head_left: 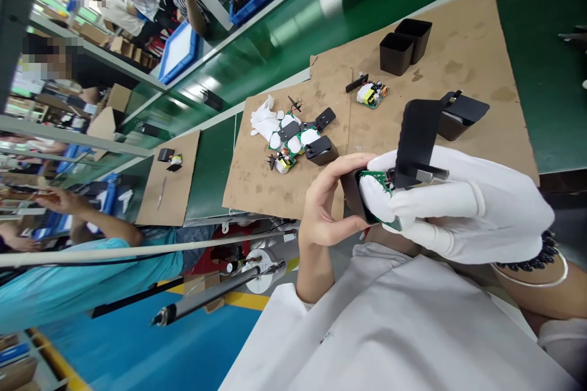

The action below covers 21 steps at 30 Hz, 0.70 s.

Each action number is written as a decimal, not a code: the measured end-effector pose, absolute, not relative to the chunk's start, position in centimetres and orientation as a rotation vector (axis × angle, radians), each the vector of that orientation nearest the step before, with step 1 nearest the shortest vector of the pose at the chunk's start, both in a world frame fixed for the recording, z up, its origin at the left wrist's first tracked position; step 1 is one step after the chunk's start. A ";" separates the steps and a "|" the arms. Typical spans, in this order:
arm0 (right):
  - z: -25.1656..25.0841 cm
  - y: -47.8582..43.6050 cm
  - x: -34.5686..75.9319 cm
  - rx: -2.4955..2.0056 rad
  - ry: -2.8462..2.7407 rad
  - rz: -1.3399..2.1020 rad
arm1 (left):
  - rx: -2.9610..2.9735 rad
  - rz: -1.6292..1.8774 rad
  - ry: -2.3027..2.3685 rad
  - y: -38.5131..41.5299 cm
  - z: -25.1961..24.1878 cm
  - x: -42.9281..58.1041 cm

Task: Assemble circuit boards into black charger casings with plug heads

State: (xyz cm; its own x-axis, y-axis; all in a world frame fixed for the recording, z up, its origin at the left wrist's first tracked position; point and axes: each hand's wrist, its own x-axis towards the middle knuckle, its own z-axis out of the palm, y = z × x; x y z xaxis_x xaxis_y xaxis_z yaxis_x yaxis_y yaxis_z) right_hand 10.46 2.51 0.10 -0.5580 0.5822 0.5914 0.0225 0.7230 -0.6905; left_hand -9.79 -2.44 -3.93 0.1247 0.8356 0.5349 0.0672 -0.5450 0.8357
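My bare left hand (pixel 321 208) is wrapped around a black plastic case (pixel 354 195), held in front of my body. In my right hand (pixel 472 214), which wears a white glove, is a green circuit board (pixel 378 195) with a white pad on its face. The board sits at the mouth of the case, partly inside it; how deep is hidden. A black cover plate (pixel 419 140) with metal prongs stands up by my right fingers. Close by on the cardboard are another black case (pixel 321 151) and a cluster of boards with white pads (pixel 294 142).
Cardboard sheets (pixel 509 128) cover part of the green bench (pixel 211 165). Farther back are two open black cases (pixel 397 54), a loose board (pixel 373 95) and a case with a tilted cover (pixel 463 113). A white cloth (pixel 265 119) lies left. A co-worker's teal sleeve (pixel 110 269) is at left.
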 end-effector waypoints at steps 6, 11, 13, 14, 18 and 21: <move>-0.9 2.6 10.7 -0.339 -2.061 0.653 | 1.756 1.505 0.838 -2.3 -4.4 -9.8; -1.1 2.6 11.0 -0.334 -2.049 0.614 | 1.728 1.476 0.887 -2.4 -4.2 -9.8; -1.2 2.6 11.2 -0.338 -2.034 0.619 | 1.718 1.490 0.901 -2.5 -4.1 -9.7; -1.3 2.5 11.3 -0.343 -2.024 0.637 | 1.710 1.493 0.915 -2.6 -4.0 -9.7; -1.5 2.5 11.4 -0.357 -1.960 0.727 | 1.704 1.496 0.932 -2.7 -4.0 -9.5; -1.7 2.6 11.3 -0.347 -1.897 0.773 | 1.709 1.501 0.929 -2.7 -4.0 -9.3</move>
State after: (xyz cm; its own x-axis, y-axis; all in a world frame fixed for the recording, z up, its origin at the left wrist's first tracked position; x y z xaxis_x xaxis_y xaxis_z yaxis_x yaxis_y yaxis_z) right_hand 11.33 2.59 -1.75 -0.4442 0.5518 0.7059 -0.0986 0.7530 -0.6506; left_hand -9.35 -2.69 -3.99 0.0835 0.8530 0.5152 0.0807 -0.5211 0.8497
